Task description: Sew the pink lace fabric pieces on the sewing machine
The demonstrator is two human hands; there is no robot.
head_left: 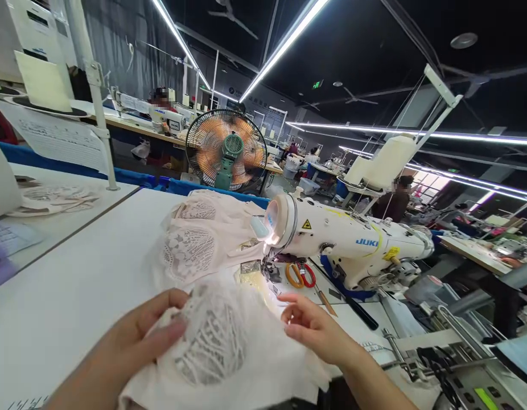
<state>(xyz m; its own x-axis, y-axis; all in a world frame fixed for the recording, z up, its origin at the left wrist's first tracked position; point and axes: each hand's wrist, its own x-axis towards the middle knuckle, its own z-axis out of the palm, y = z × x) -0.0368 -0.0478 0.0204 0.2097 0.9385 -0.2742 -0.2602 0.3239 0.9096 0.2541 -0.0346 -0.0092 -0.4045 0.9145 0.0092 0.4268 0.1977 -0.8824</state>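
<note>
A cream bra (218, 341) with a patterned lace cup lies across the front of the table, close to me. My left hand (155, 327) pinches the bra's upper left edge between thumb and fingers. At its right edge, my right hand (310, 324) has loosely bent fingers, with a gap between thumb and forefinger and nothing visible in it. Just beyond stands a white sewing machine (332, 239), its lamp lit over the needle area. More cream lace garments (195, 245) are heaped left of the machine head.
Scissors (301, 275) with orange and red handles lie under the machine arm, near a wooden-handled tool (325, 299). A green fan (227, 149) stands behind the table. A thread stand (391, 165) rises at the right. Metal fittings (451, 347) fill the lower right.
</note>
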